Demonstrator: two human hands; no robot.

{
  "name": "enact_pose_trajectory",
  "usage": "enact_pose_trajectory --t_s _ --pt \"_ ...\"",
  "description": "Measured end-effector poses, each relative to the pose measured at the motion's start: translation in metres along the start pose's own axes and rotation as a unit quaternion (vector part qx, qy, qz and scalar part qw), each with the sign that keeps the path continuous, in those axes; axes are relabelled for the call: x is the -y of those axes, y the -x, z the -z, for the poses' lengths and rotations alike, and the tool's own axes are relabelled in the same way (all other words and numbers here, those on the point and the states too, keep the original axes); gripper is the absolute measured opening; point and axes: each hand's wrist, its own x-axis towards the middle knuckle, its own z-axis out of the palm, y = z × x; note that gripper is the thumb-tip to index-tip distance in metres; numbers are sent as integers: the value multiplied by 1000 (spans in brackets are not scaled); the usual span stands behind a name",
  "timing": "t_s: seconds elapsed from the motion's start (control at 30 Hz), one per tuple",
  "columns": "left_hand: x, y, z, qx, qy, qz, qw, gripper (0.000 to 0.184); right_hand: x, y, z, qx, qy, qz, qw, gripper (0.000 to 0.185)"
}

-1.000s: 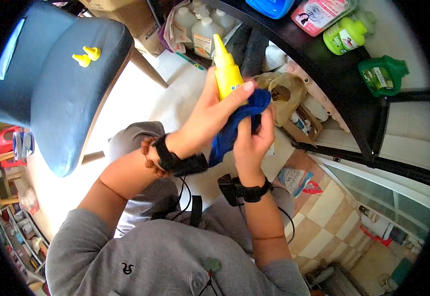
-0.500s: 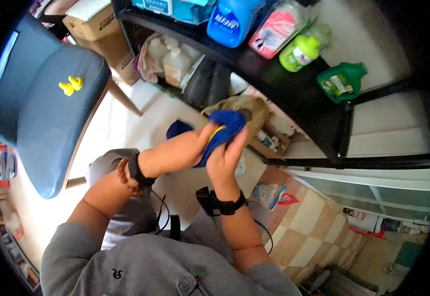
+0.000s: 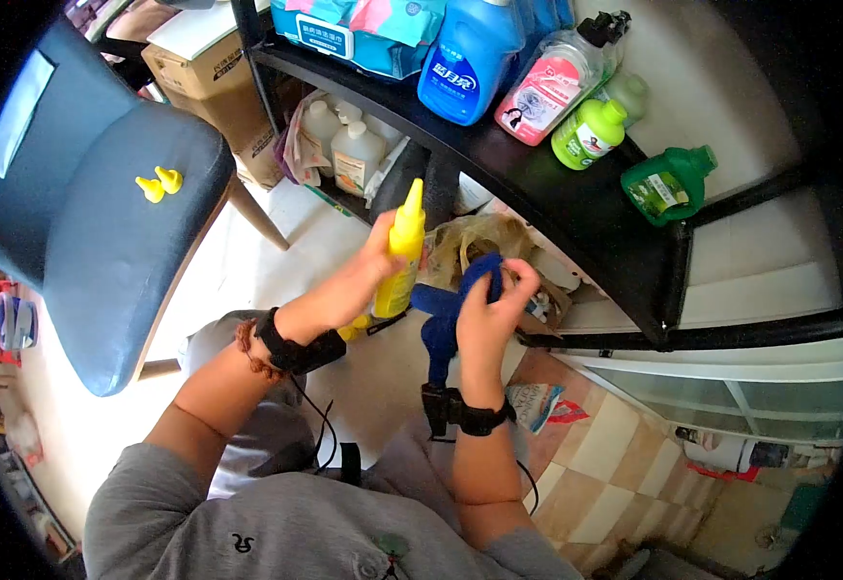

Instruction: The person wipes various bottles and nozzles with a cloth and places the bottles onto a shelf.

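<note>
My left hand is wrapped round a yellow squeeze bottle, upright and slightly tilted, its pointed nozzle at the top. To the right, my right hand pinches a dark blue cloth, which hangs in folds toward the wrist. Bottle and cloth are apart. Below my left hand, something yellow shows near the floor, partly hidden. Two small yellow pointed pieces lie on the blue chair at the left.
A black shelf carries a blue detergent bottle, a pink-labelled bottle, a lime-green bottle and a dark green bottle. White jugs and a plastic bag sit beneath. Cardboard boxes stand behind the chair.
Both hands were together around the blue cloth. They have now separated: the left has the yellow bottle in view, and the right has moved right and down with the cloth.
</note>
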Motion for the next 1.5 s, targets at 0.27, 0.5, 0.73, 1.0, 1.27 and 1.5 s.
enact_pose_trajectory --t_s 0.27,0.5,0.73,1.0,1.27,1.5 --pt "-9 0 -15 -83 9 -63 994 55 59 -3 17 253 33 169 952 49" --pt "-39 9 -24 -140 -184 -126 965 54 60 -6 27 246 -149 18 958 45" --pt "-36 7 -7 -148 -227 -148 951 57 89 -15 45 380 -271 -115 877 40" --pt "-48 14 -11 -86 -191 -113 971 59 93 2 6 222 213 148 940 46" --pt "-167 65 17 -185 -277 -358 872 53 111 -54 61 198 32 31 979 40" --pt "-175 148 131 -356 -509 -292 728 55 112 -153 111 112 126 117 979 39"
